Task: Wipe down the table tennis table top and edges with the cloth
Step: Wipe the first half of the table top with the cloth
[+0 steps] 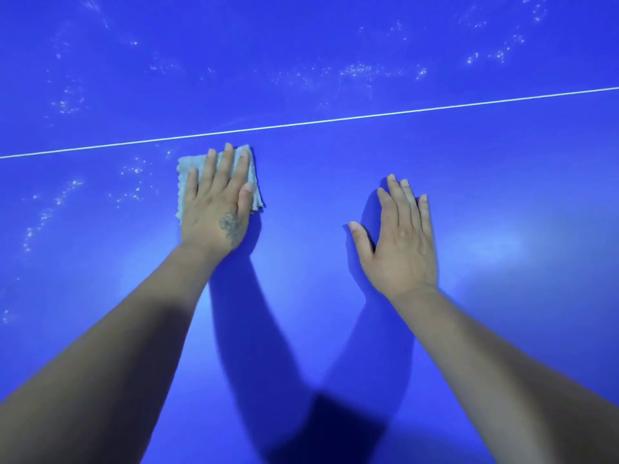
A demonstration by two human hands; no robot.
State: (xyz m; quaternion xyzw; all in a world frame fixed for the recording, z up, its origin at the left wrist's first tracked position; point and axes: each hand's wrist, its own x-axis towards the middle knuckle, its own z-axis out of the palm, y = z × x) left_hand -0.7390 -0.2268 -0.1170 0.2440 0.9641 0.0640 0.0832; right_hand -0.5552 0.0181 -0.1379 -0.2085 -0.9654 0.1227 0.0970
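Left hand (217, 205) is pressing a folded pale cloth (187, 165) flat with straight, spread fingers, just below the white line (368, 116), on the blue table top (301, 262), likely to push it through the droplets (134, 182) beside it. Right hand (400, 242) is resting flat, fingers together, holding nothing, probably bracing the reach.

I can read no text, label, brand or number anywhere here. The only marks are a small dark tattoo (230, 226) on the back of my left hand (217, 209), too blurred to make out as letters or a figure, and a thin white painted line (335, 120) running across the glossy blue table tennis table top (301, 262), which carries no writing.
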